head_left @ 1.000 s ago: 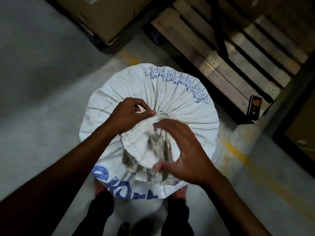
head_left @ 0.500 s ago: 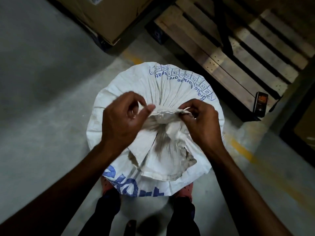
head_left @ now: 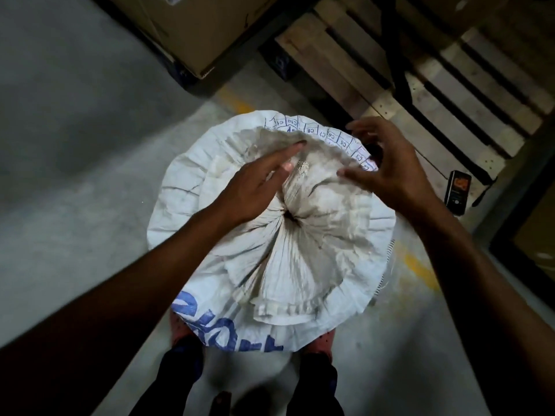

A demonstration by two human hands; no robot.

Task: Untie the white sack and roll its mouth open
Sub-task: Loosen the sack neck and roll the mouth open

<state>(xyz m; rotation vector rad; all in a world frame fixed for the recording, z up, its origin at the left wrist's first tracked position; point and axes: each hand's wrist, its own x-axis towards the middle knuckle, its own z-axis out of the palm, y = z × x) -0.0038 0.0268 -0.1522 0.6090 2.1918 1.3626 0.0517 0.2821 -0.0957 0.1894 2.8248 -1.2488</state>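
The white woven sack (head_left: 192,202) with blue print stands upright on the floor in front of my legs. Its dusty mouth (head_left: 303,235) is spread wide and pleated, with a small dark opening (head_left: 290,216) at the centre. My left hand (head_left: 255,181) lies flat on the far left part of the spread fabric, fingers stretched toward the far rim. My right hand (head_left: 387,163) hovers over the far right rim, fingers apart and curved, thumb touching the fabric. Neither hand grips anything that I can see.
A wooden pallet (head_left: 435,73) lies beyond the sack to the right, with a phone (head_left: 458,192) lit at its near corner. A cardboard box (head_left: 195,28) stands at the back. Grey concrete floor (head_left: 75,145) with yellow line marks surrounds the sack.
Both hands have let go of the tie at the sack's neck and moved to the far rim. The gathered mouth has spread outward into a wide pleated disc.
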